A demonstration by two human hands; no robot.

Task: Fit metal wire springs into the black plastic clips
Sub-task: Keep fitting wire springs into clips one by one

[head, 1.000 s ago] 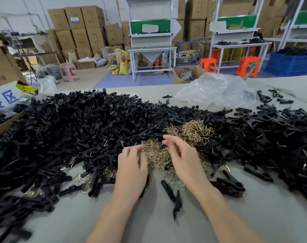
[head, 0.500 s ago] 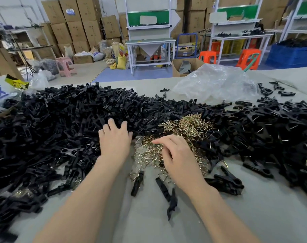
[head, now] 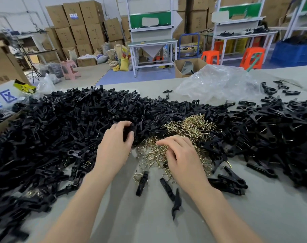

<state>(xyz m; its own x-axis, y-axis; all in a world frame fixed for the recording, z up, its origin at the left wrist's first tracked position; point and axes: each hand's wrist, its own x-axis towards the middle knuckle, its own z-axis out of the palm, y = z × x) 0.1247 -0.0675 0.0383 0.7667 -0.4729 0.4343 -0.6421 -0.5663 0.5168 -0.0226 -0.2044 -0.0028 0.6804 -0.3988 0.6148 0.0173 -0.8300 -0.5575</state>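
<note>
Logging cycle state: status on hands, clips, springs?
Left hand grips a black clip at the pile edge. Right hand: fingers curled in the spring pile, pinch unclear. Loose clips lie by the right wrist; nothing blocks.

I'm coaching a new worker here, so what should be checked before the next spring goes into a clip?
1. Left hand grips a black clip: ok.
2. Right hand has a single spring pinched: cannot tell; its fingers curl into the spring pile.
3. Reach to the spring pile: ok.
4. Clip's orientation in the hand: cannot tell, blurred.
5. Bare table near the person for assembly: ok.
</note>
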